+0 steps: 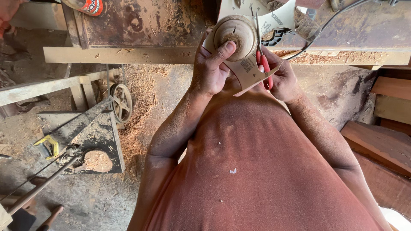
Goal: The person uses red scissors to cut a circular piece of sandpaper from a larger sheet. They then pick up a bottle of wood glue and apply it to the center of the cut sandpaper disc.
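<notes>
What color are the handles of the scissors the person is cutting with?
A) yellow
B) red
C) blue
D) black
B: the scissors in the right hand have red handles, their blades cutting the cardboard sheet that the left hand presses against a round wooden disc.

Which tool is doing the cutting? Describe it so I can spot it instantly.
Start at the sawdust-covered workbench along the top. In front of it the left hand presses a round wooden disc onto cardboard. The right hand holds the scissors, the only red-handled thing there.
</notes>
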